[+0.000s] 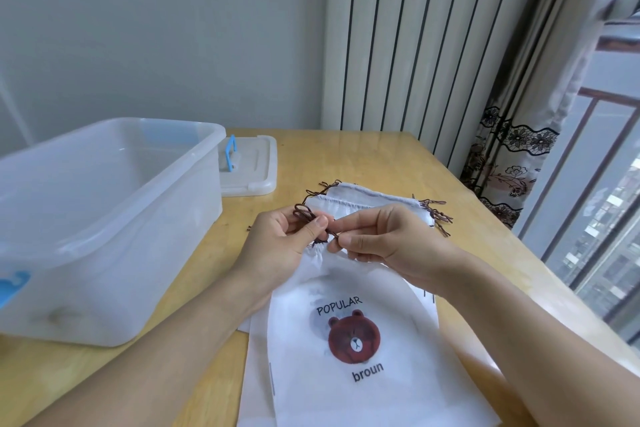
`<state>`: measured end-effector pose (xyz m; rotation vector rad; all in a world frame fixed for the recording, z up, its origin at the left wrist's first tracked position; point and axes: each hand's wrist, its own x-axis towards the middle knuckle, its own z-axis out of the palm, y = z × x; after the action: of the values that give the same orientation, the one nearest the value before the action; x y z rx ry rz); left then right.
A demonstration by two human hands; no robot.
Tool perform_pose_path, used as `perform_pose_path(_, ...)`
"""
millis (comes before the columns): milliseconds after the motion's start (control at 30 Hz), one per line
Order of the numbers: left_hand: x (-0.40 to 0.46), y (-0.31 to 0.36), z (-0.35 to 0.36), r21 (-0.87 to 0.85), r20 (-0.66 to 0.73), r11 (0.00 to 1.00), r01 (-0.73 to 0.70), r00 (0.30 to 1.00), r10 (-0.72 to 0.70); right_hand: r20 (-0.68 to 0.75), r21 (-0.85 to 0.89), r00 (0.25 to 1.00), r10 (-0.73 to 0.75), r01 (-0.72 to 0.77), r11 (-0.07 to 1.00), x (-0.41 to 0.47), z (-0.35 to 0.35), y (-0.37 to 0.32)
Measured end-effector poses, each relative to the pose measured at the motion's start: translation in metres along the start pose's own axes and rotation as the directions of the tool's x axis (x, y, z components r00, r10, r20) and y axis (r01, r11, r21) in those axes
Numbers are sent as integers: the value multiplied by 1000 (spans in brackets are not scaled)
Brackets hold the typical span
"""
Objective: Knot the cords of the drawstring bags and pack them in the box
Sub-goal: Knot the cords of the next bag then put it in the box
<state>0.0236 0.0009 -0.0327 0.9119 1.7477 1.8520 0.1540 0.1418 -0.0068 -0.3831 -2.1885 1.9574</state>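
We note left hand point(277, 239) and right hand point(384, 236) each pinching the brown cord point(304, 213) above the bear bag point(346, 340), right of the box point(104, 218)

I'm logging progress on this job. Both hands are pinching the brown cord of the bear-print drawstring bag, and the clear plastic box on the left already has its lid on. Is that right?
Not quite. The lid is off: it lies on the table behind the open clear plastic box, as the head view shows. The rest holds: the left hand and right hand both pinch the brown cord of the bear-print drawstring bag.
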Motion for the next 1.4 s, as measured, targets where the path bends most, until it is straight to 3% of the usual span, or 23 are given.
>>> perform_pose_path(133, 0, 1, 0, 16, 15, 999, -38, 999, 38, -66, -1, 998, 20, -20, 1000, 2, 2, 2)
perform_pose_path(267, 0, 1, -1, -14, 8, 999, 30, 1000, -30, -107, -57, 994, 22, -28, 998, 2, 6, 5)
perform_pose_path(433, -2, 6, -3, -94, 13, 995, 27, 1000, -26, -138, -124, 989, -48, 31, 992, 4, 12, 9)
perform_pose_path(633, -4, 9, -2, -121, 28, 993, 2, 1000, 1, -193, -34, 973, -122, 118, 992, 8, 16, 14)
perform_pose_path(900, -6, 11, -2, 35, 25, 995, -98, 995, 97, -240, 31, 964, -115, 126, 992, 10, 17, 15)
perform_pose_path(1067, -5, 10, -6, 169, 94, 965, -200, 978, 186, -115, 9, 990, -81, 82, 997, 11, 18, 16)
perform_pose_path(1233, -2, 6, -5, 302, 77, 902, -309, 951, 299, -224, -49, 964, -143, 135, 990, 15, 21, 17)
perform_pose_path(1333, -2, 5, -6, 329, 77, 881, -339, 940, 332, -241, 55, 968, -67, 83, 995, 18, 22, 20)
perform_pose_path(1400, -1, 4, -6, 320, 93, 881, -349, 937, 338, -159, 198, 987, 21, 11, 980, 18, 16, 21)
